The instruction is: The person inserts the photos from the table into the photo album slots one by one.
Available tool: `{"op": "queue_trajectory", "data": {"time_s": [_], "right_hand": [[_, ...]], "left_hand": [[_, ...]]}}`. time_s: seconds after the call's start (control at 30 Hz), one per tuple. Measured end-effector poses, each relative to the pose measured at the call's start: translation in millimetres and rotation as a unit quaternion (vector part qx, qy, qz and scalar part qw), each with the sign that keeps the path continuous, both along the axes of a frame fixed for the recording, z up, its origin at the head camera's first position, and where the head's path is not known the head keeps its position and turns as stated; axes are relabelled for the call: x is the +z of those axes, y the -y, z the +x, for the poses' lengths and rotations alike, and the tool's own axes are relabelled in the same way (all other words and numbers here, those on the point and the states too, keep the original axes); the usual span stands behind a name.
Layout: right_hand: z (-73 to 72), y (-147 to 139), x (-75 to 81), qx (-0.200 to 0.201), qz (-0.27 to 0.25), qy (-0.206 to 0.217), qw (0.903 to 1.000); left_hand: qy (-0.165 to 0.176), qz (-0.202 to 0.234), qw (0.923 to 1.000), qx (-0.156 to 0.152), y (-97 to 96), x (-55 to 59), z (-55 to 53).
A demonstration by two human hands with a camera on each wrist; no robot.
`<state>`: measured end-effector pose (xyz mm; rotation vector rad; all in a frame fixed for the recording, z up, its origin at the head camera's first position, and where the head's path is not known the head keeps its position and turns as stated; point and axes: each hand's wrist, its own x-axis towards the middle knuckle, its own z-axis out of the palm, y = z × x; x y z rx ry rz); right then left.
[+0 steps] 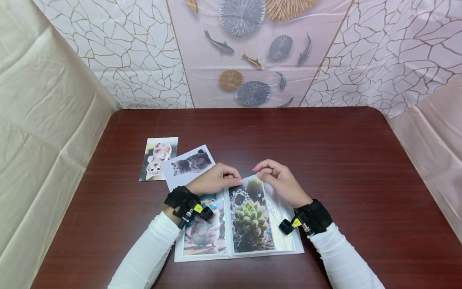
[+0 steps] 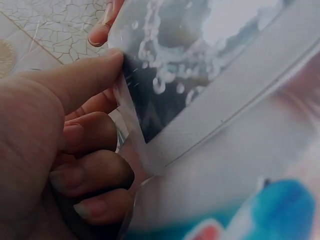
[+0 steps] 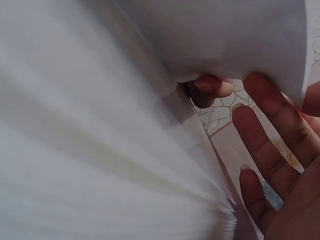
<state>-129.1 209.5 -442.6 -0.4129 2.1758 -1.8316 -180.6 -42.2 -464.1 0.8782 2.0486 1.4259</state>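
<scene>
A photo album [image 1: 202, 257] with clear sleeves lies open on the table. Its left page shows a picture [image 1: 205, 237] with pink and blue in it, partly covered by my left wrist. On the right page is a photo of a green succulent [image 1: 251, 218] with water splashes. My left hand [image 1: 216, 178] pinches the top edge of that succulent page, thumb in front, as the left wrist view shows. At the page's top right corner, my right hand [image 1: 283, 182] holds the raised sheet [image 3: 240, 40] between thumb and index finger; its other fingers are spread.
Left of the album lies a loose photo of a grey cat [image 1: 191, 163], overlapping a photo of a pale kitten [image 1: 157, 160]. The dark red table [image 1: 325, 148] reaches back to a patterned cloth [image 1: 144, 60]. Cream cloth [image 1: 47, 120] hangs at the left.
</scene>
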Motion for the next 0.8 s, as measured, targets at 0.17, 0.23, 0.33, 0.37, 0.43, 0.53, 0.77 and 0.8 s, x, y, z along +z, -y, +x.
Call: {"op": "queue_trajectory", "data": {"time_s": [0.17,0.23,0.33,0.37,0.43,0.53,0.77,0.8], "right_hand": [[-1.3,0.1,1.8,-0.017,-0.004,0.010,0.9998],[-1.3,-0.1,2.4,-0.019,-0.007,0.013,0.9997],[-1.0,-0.1,1.3,-0.014,-0.017,0.016,0.9996],[-1.2,0.0,0.2,-0.011,-0.022,0.016,0.9996],[-1.0,0.2,-0.7,-0.005,-0.029,0.016,0.9994],[-0.7,0.2,-1.6,0.003,-0.029,0.015,0.9995],[-1.4,1.2,-0.5,0.000,0.006,0.007,1.0000],[-1.6,1.5,-0.3,-0.002,0.009,0.007,0.9999]], "left_hand": [[0.002,-0.008,0.9999,0.011,1.4,0.0,1.3],[0.002,-0.010,0.9999,0.013,2.0,0.2,2.3],[0.004,-0.009,0.9999,0.013,3.8,1.3,4.6],[0.007,-0.006,0.9999,0.013,4.7,2.0,5.7],[0.010,-0.002,0.9999,0.014,6.3,2.4,7.1],[0.012,0.007,0.9997,0.020,9.8,3.0,9.7],[0.033,0.033,0.9976,0.051,21.3,8.8,18.9],[0.038,0.038,0.9971,0.053,23.7,8.9,19.9]]}}
